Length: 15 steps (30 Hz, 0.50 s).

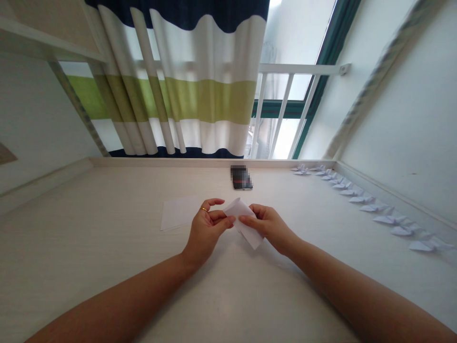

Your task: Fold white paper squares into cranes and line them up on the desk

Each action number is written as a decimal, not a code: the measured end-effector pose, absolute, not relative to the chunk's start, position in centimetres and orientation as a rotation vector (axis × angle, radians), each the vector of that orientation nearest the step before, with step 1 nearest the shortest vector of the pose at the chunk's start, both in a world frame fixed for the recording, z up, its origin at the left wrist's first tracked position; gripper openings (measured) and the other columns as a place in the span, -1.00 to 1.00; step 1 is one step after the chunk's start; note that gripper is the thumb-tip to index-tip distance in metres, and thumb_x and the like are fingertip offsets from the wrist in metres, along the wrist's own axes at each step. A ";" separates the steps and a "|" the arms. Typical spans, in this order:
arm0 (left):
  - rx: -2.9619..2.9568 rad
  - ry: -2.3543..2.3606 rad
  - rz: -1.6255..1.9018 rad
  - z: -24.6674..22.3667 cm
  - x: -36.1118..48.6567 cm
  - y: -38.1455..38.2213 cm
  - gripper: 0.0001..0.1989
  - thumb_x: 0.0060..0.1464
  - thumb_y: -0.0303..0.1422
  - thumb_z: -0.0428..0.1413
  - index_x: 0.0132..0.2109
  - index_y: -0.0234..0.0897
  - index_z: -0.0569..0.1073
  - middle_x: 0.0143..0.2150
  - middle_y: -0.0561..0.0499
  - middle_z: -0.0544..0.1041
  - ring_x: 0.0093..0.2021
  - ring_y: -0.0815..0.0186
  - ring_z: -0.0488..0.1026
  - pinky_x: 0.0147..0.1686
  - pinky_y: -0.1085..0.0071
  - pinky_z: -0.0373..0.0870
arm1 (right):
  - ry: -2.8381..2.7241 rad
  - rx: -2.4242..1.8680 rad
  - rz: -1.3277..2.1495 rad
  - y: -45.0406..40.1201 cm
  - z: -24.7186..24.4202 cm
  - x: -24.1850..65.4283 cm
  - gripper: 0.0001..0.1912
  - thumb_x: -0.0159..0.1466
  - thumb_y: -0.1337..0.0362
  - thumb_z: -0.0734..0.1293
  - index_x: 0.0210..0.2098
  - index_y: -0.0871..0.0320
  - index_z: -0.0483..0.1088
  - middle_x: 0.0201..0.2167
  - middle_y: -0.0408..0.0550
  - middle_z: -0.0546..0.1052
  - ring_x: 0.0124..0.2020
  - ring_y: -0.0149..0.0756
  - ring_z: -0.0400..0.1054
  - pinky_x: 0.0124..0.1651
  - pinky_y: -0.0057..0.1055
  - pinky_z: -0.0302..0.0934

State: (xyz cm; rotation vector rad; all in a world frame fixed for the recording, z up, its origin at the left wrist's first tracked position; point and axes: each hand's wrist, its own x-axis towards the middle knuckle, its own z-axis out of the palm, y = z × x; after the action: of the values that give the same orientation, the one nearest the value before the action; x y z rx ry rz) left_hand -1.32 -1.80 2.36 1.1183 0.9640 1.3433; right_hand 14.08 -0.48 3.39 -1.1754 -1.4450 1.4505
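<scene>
A small piece of folded white paper (248, 224) is held up between my two hands, above the pale tabletop (221, 295). My left hand (210, 226), with a gold ring on one finger, pinches the paper's left edge between thumb and fingers. On the right side, my right hand (267, 223) grips the paper with its thumb lying on top. A few flat white sheets (176, 214) rest on the table just left of my left hand. Beyond the paper lies a dark phone-like object (242, 178), partly blurred out.
Several folded white paper figures (371, 208) stand in a row along the table's right side, by the white wall (410, 119). A raised edge (178, 163) borders the far side. Behind it hang striped curtains (210, 100) beside a window with a white railing (300, 69).
</scene>
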 end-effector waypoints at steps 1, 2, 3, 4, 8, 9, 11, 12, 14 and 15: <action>1.122 0.973 1.339 2.4 -1.3 -1.9 -0.54 -0.27 -0.39 0.22 -0.18 -0.28 0.22 -0.57 0.13 0.48 -0.50 0.37 0.43 -0.38 0.42 0.35 | -1.442 -1.176 1.455 -0.5 3.4 14.1 -0.75 -0.05 0.16 0.37 -0.51 0.22 0.30 -0.60 -0.18 0.37 -0.62 -0.48 0.19 -0.59 -0.55 0.05; 1.124 0.978 1.334 2.5 -1.3 -1.9 -0.55 -0.27 -0.38 0.22 -0.18 -0.27 0.22 -0.57 0.13 0.48 -0.50 0.37 0.43 -0.38 0.42 0.35 | -1.444 -1.178 1.452 -0.5 3.4 14.1 -0.74 -0.05 0.16 0.38 -0.51 0.21 0.30 -0.61 -0.19 0.36 -0.62 -0.49 0.18 -0.59 -0.55 0.03; 1.126 0.978 1.329 2.5 -1.3 -2.0 -0.55 -0.26 -0.38 0.21 -0.18 -0.27 0.22 -0.58 0.14 0.48 -0.50 0.37 0.43 -0.38 0.42 0.35 | -1.449 -1.179 1.441 -0.5 3.5 14.1 -0.74 -0.06 0.16 0.38 -0.52 0.21 0.29 -0.61 -0.19 0.35 -0.62 -0.49 0.17 -0.60 -0.55 0.02; 1.128 0.973 1.323 2.5 -1.3 -2.0 -0.55 -0.26 -0.38 0.21 -0.18 -0.27 0.22 -0.58 0.14 0.48 -0.51 0.37 0.43 -0.38 0.42 0.35 | -1.454 -1.173 1.425 -0.6 3.6 14.1 -0.74 -0.05 0.15 0.38 -0.51 0.20 0.29 -0.60 -0.19 0.35 -0.61 -0.49 0.17 -0.59 -0.56 0.02; 1.149 0.934 1.282 2.3 -1.3 -2.0 -0.56 -0.23 -0.39 0.19 -0.17 -0.26 0.20 -0.59 0.14 0.47 -0.49 0.37 0.43 -0.35 0.38 0.37 | -1.453 -1.107 1.400 -0.9 4.2 14.0 -0.73 0.01 0.09 0.32 -0.43 0.17 0.31 -0.53 -0.17 0.38 -0.55 -0.44 0.22 -0.55 -0.54 0.06; 1.158 0.924 1.267 2.3 -1.2 -2.1 -0.57 -0.22 -0.39 0.19 -0.17 -0.25 0.19 -0.58 0.14 0.47 -0.49 0.36 0.43 -0.35 0.38 0.37 | -1.461 -1.104 1.401 -1.0 4.3 14.0 -0.73 0.04 0.07 0.29 -0.42 0.17 0.33 -0.53 -0.17 0.39 -0.54 -0.44 0.22 -0.54 -0.54 0.07; 1.174 0.903 1.240 2.2 -1.2 -2.1 -0.58 -0.20 -0.40 0.17 -0.17 -0.25 0.18 -0.58 0.14 0.47 -0.49 0.37 0.43 -0.35 0.38 0.37 | -1.495 -1.124 1.385 -1.1 4.3 13.9 -0.72 0.07 0.06 0.27 -0.44 0.17 0.34 -0.54 -0.17 0.38 -0.55 -0.44 0.21 -0.54 -0.53 0.06; 1.178 0.895 1.231 2.2 -1.2 -2.1 -0.58 -0.19 -0.40 0.17 -0.17 -0.25 0.17 -0.58 0.14 0.47 -0.49 0.38 0.42 -0.35 0.39 0.38 | -1.514 -1.137 1.368 -1.1 4.2 13.9 -0.72 0.07 0.06 0.26 -0.46 0.18 0.34 -0.55 -0.17 0.37 -0.56 -0.45 0.20 -0.54 -0.53 0.05; 1.181 0.888 1.222 2.1 -1.1 -2.2 -0.58 -0.19 -0.40 0.16 -0.16 -0.25 0.16 -0.58 0.13 0.48 -0.50 0.39 0.42 -0.35 0.39 0.38 | -1.545 -1.156 1.322 -1.1 4.0 13.8 -0.73 0.07 0.07 0.27 -0.48 0.18 0.32 -0.56 -0.17 0.36 -0.56 -0.45 0.18 -0.55 -0.53 0.04; 1.181 0.890 1.220 2.1 -1.1 -2.2 -0.57 -0.19 -0.40 0.17 -0.16 -0.25 0.16 -0.58 0.13 0.48 -0.50 0.39 0.42 -0.35 0.39 0.38 | -1.554 -1.163 1.296 -1.1 3.8 13.7 -0.73 0.07 0.07 0.27 -0.49 0.18 0.31 -0.57 -0.17 0.35 -0.56 -0.45 0.16 -0.55 -0.53 0.03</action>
State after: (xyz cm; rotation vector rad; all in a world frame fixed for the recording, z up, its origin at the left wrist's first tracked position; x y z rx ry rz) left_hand -1.12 -2.17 2.15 1.1810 0.8899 1.2200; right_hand 13.73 -1.06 3.81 -1.1632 -1.5541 1.2962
